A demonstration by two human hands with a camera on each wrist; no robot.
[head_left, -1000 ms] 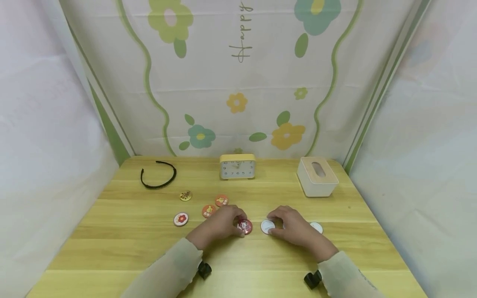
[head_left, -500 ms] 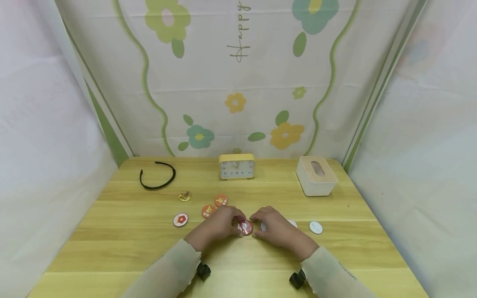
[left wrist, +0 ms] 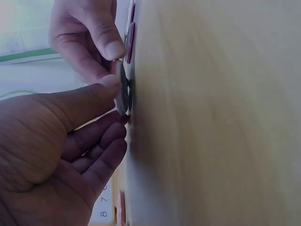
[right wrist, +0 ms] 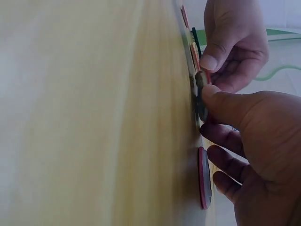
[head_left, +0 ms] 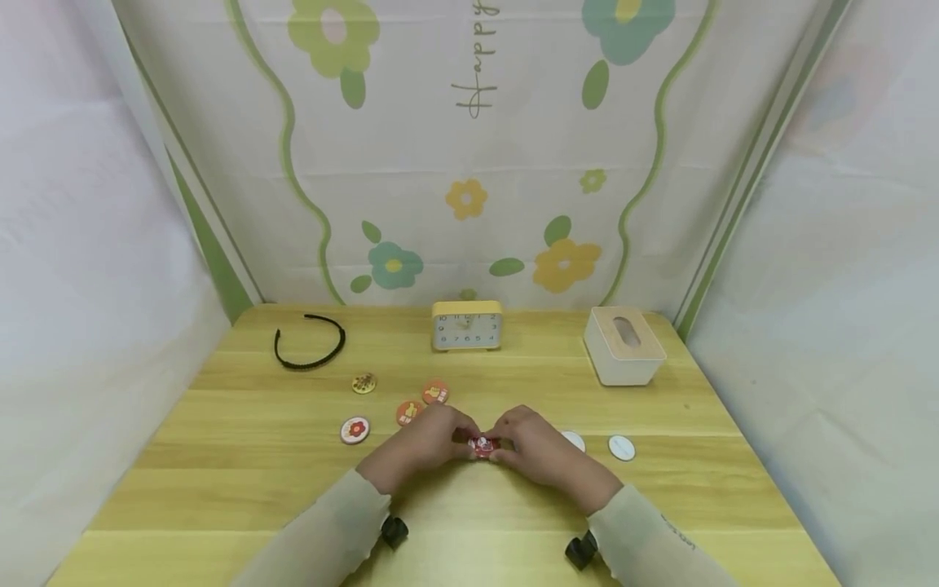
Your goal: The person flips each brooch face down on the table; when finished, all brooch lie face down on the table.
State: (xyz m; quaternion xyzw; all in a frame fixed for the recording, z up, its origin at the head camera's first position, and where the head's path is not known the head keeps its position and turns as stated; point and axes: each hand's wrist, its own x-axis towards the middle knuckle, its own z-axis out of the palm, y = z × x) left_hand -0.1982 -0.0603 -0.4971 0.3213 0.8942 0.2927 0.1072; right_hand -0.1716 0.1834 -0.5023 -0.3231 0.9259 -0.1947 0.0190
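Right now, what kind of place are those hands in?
Probably a little curtained tabletop booth: a wood-grain table has flower-printed cloth hanging behind it and pale cloth at both sides, with a yellow-topped clock standing at the back.

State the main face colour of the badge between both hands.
The badge is red with some white, seen best in the head view.

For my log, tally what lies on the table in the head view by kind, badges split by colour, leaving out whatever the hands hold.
Orange badges: 2
Yellow badge: 1
White badge with red flower: 1
Other white badges: 2
Black headband: 1
Clock: 1
Tissue box: 1
Total: 9 visible; more may be hidden
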